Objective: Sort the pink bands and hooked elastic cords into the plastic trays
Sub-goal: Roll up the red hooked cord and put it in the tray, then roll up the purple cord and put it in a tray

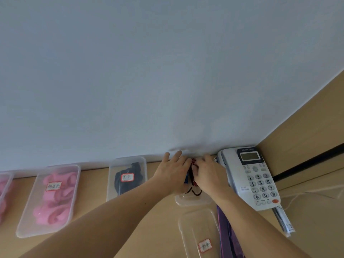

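Red-striped cord [193, 162]: my right hand [210, 175] pinches it; left hand [173, 174] unclear.
Risk: hooks [195, 192] may snag tray [193, 202] rim.

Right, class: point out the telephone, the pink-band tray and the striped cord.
telephone [260, 183]: head view, keypad.
pink-band tray [26, 226]: head view, near clear corner.
striped cord [194, 161]: head view, top loop.

A grey telephone [251, 179] sits on the wooden desk [93, 183] by the wall [149, 71].
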The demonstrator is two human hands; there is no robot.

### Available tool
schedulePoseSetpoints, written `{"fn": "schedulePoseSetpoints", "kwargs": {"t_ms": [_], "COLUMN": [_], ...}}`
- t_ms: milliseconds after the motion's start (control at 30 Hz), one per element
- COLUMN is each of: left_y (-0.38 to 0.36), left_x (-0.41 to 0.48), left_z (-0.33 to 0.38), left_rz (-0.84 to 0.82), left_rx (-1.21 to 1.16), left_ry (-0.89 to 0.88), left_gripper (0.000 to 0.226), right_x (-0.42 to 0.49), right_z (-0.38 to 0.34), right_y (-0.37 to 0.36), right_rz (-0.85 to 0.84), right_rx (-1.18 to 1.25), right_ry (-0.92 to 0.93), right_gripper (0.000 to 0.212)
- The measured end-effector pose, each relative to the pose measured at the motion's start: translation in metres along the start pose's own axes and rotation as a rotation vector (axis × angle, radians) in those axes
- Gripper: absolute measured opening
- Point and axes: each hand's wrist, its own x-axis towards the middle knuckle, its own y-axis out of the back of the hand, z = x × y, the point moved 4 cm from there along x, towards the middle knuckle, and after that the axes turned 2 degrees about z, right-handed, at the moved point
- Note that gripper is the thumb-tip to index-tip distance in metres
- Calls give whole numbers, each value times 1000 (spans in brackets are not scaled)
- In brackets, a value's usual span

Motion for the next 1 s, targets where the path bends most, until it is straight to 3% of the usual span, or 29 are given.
{"fn": "schedulePoseSetpoints", "kwargs": {"t_ms": [167,433,800,1000], "left_y": [-11,-15,39,52], "left_x": [8,8,-37,-63], "left_z": [1,-1,15,51], "left_rz": [-110,-131,-28,32], "left_rx": [29,44,-66,-276], "left_ry": [-57,-31,186,158], "left_gripper": [85,83,77,73], "right_x": [-5,-3,-24,-73], "right_z": [10,12,12,14], "right_y": [-1,2,43,68], "right_rz": [26,3,-48,-61], "right_rx": [121,243,331,368], "right_ry": [-8,18,126,63], "right_gripper": [27,27,33,31]}}
